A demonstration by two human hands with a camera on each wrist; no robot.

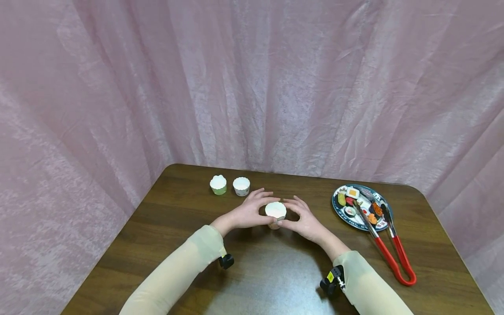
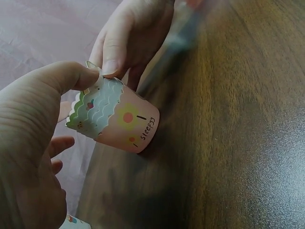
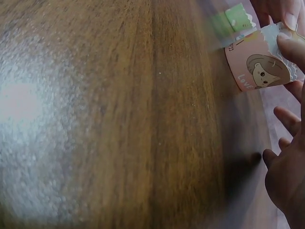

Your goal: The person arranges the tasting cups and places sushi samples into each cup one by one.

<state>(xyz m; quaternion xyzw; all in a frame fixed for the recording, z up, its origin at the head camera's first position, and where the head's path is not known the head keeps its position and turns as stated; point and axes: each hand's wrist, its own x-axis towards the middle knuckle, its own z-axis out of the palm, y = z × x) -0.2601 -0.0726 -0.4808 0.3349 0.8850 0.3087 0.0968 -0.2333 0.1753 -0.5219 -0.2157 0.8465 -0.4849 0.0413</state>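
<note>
Both hands hold a stack of nested paper baking cups (image 1: 275, 209) just above or on the table, pinching it from either side at the rim. My left hand (image 1: 250, 213) has its thumb on the near side and its fingers behind. Opposite it, my right hand (image 1: 306, 221) grips the same way, the two thumbs almost meeting. The outermost pink baking cup (image 2: 136, 119) shows flowers and lettering; blue-grey and green scalloped edges show above it. In the right wrist view, the pink cup also bears a drawn face.
A green baking cup (image 1: 218, 185) and a whitish baking cup (image 1: 241, 187) stand at the back left. On the right, a patterned plate (image 1: 337, 210) holds several toy-like sushi pieces, with red-handled tongs (image 1: 398, 262) leaning across it. A pink curtain (image 1: 252, 87) hangs behind the wooden table (image 1: 181, 192).
</note>
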